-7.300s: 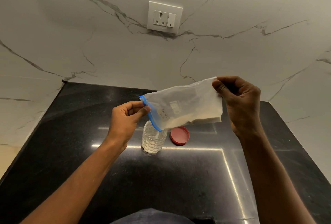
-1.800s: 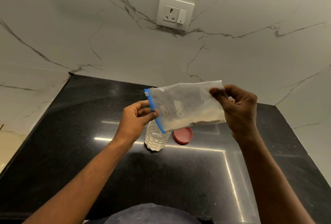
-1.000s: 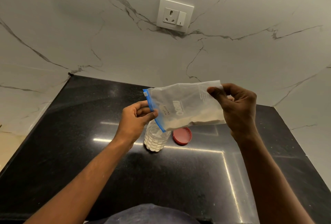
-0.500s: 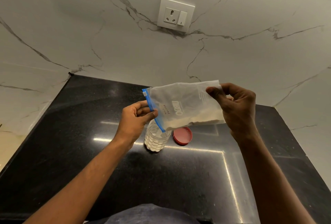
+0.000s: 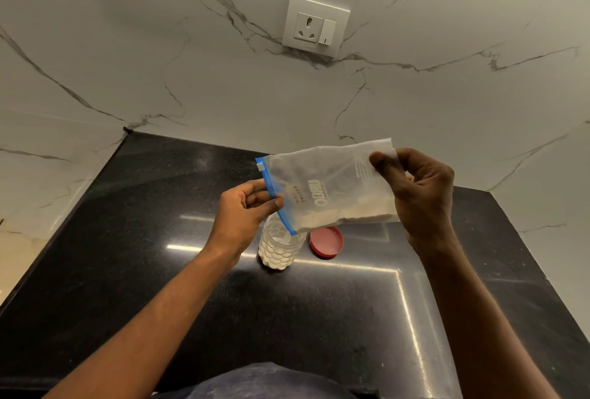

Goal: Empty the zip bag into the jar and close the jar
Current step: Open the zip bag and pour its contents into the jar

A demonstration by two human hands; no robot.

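Observation:
A clear zip bag (image 5: 332, 184) with a blue zip strip hangs sideways over the counter, pale powder lying along its lower edge. My left hand (image 5: 245, 210) pinches the zip end, whose lower corner dips into the mouth of a clear dimpled jar (image 5: 279, 250). The jar stands upright and holds white powder in its lower part. My right hand (image 5: 418, 194) grips the bag's bottom end, raised slightly higher than the zip end. A red lid (image 5: 326, 241) lies flat on the counter just right of the jar.
The black polished countertop (image 5: 287, 319) meets white marble walls at the back and both sides. A white socket with a switch (image 5: 314, 26) sits on the back wall above the work spot. A dark garment shows at the bottom edge.
Since the earliest frame the powder left in the bag has lessened and the jar holds more. Over the last second both hands and the bag have hardly moved.

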